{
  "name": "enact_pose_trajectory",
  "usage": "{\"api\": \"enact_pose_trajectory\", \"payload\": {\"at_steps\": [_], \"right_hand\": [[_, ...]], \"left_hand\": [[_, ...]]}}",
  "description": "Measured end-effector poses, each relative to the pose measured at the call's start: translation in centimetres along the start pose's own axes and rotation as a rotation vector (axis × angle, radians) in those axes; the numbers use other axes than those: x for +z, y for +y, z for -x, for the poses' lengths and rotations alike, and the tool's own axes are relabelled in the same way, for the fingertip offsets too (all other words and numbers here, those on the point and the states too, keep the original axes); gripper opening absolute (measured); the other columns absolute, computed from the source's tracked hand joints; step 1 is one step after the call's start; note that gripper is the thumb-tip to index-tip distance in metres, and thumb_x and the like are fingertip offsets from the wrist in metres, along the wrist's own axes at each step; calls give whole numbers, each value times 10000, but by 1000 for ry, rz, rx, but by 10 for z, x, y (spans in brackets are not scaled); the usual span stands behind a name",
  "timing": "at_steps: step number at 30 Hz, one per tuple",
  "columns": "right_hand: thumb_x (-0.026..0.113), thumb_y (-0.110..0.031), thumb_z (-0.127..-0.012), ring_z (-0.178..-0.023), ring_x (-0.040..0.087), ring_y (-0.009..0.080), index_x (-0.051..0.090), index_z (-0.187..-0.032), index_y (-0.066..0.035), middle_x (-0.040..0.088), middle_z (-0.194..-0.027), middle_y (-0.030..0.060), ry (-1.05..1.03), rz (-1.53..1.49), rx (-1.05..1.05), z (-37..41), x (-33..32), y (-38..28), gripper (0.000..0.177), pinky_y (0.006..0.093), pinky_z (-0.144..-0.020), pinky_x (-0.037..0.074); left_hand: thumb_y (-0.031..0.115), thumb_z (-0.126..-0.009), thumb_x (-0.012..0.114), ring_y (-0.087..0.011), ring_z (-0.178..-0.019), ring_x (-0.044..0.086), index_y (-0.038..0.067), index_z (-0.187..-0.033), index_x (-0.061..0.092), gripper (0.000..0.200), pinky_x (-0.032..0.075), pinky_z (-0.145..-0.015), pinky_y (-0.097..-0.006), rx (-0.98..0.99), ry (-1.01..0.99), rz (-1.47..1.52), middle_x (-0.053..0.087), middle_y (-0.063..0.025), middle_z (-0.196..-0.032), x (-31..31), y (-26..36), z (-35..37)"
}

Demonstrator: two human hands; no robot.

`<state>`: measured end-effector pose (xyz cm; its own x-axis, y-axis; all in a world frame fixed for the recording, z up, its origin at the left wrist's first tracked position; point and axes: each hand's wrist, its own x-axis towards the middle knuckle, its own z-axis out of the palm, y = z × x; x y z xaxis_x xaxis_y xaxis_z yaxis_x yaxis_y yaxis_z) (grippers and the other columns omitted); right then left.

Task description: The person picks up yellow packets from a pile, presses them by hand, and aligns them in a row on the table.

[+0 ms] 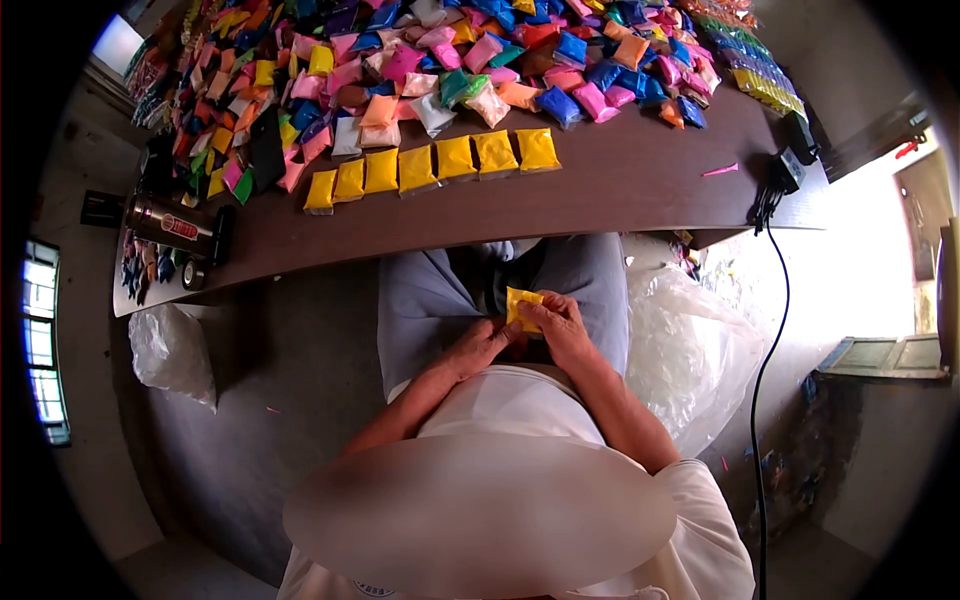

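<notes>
Above my lap, both hands hold one yellow packet (519, 303). My left hand (484, 343) pinches its lower left edge, and my right hand (556, 320) grips it from the right with the thumb across its face. On the brown table (640, 190) beyond, several similar yellow packets (418, 168) lie side by side in a slightly slanting row. Behind that row is a large heap of small packets (480, 50) in pink, blue, orange, white, green and other colours.
A metal flask (170, 222) lies at the table's left end. Black cables and an adapter (787, 172) sit at the right end, one cable hanging down. A pink stick (720, 170) lies nearby. Clear plastic bags stand on the floor at right (680, 350) and left (172, 350).
</notes>
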<state>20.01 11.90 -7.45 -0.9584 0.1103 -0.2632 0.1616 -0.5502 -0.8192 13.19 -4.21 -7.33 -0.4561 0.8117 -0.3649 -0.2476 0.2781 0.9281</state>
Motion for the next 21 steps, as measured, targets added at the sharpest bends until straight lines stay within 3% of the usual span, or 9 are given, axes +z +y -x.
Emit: {"api": "enact_pose_trajectory", "payload": {"at_steps": [10, 16, 21], "right_hand": [[651, -166, -837, -732, 606, 135, 595, -956, -8, 638, -854, 63, 55, -61, 18, -8, 6, 3, 206, 241, -695, 480], [650, -137, -828, -721, 605, 139, 591, -922, -27, 637, -840, 75, 23, -57, 20, -11, -1, 11, 156, 245, -691, 482], [641, -100, -815, -701, 601, 140, 598, -898, -25, 633, -794, 72, 113, -131, 90, -11, 6, 6, 120, 248, -670, 477]], "left_hand": [[454, -952, 419, -143, -739, 600, 29, -934, 592, 460, 472, -758, -278, -50, 54, 18, 636, -60, -793, 1, 5, 2], [455, -951, 419, -151, -745, 601, 29, -934, 587, 458, 475, -765, -279, -4, 24, -23, 631, -64, -791, 0, 2, 1], [446, -952, 423, -155, -750, 601, 27, -936, 586, 450, 476, -767, -282, -28, 38, -13, 631, -67, -794, -1, 3, 2]]}}
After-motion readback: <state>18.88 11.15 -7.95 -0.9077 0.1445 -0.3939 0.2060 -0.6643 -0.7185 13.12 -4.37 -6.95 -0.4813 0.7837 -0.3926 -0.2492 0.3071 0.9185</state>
